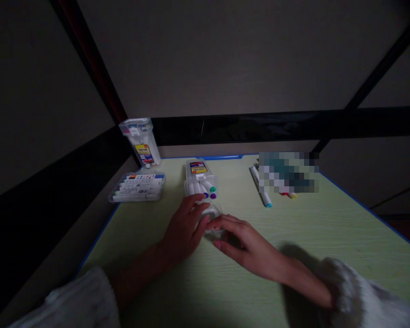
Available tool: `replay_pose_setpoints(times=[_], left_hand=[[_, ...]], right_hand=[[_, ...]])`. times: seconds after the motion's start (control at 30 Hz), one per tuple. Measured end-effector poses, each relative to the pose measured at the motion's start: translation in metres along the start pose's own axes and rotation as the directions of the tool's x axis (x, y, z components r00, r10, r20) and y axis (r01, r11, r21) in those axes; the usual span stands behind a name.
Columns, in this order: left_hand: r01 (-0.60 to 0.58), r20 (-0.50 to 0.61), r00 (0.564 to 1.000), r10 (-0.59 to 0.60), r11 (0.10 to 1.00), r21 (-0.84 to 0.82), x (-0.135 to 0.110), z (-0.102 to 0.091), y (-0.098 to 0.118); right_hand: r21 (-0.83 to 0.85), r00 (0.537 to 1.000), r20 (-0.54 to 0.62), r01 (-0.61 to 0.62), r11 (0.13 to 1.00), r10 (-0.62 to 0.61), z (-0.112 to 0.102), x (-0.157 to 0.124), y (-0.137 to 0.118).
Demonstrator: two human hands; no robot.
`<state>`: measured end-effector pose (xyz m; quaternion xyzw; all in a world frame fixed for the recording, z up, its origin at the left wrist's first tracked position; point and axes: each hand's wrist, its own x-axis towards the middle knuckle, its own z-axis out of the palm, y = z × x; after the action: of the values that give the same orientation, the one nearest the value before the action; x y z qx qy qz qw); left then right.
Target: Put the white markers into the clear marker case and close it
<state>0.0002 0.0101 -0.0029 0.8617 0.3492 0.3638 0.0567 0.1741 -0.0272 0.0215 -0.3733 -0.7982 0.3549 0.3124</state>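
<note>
A clear plastic marker box point(201, 169) lies on the table with its near end uncovered. White markers point(197, 188) with green, blue and purple ends show at that opening. Just in front of it is a clear plastic lid point(212, 212); I cannot tell whether it is joined to the box. My left hand point(186, 225) curls its fingers over the lid's left side, beside the marker ends. From the right, my right hand point(248, 246) has its fingertips at the lid's near right edge, with the thumb lower down. The fingers hide part of the lid.
A marker case point(138, 187) lies at the left, with an upright marker box point(142, 143) behind it. One white marker point(261, 187) with a teal end lies right of centre, near a blurred-out patch point(289, 173). The green table point(328, 228) has blue edges and meets a wall.
</note>
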Motion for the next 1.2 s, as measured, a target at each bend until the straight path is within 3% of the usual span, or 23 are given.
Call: replay_pose_setpoints(times=[0.53,0.8,1.2], left_hand=[[-0.044,0.043,0.998,0.04,0.995,0.09,0.028,0.0,0.004],[-0.105,0.121,0.989,0.089,0.985,0.138,0.03,0.0,0.002],[-0.106,0.117,0.99,0.08,0.965,0.239,0.029,-0.004,0.004]], right_hand=[[-0.002,1.0,-0.018,0.024,1.0,-0.024,-0.001,-0.001,-0.001],[0.001,1.0,-0.017,0.024,1.0,-0.024,0.0,-0.001,0.0],[0.007,0.999,-0.023,0.032,0.999,-0.032,0.0,0.0,0.0]])
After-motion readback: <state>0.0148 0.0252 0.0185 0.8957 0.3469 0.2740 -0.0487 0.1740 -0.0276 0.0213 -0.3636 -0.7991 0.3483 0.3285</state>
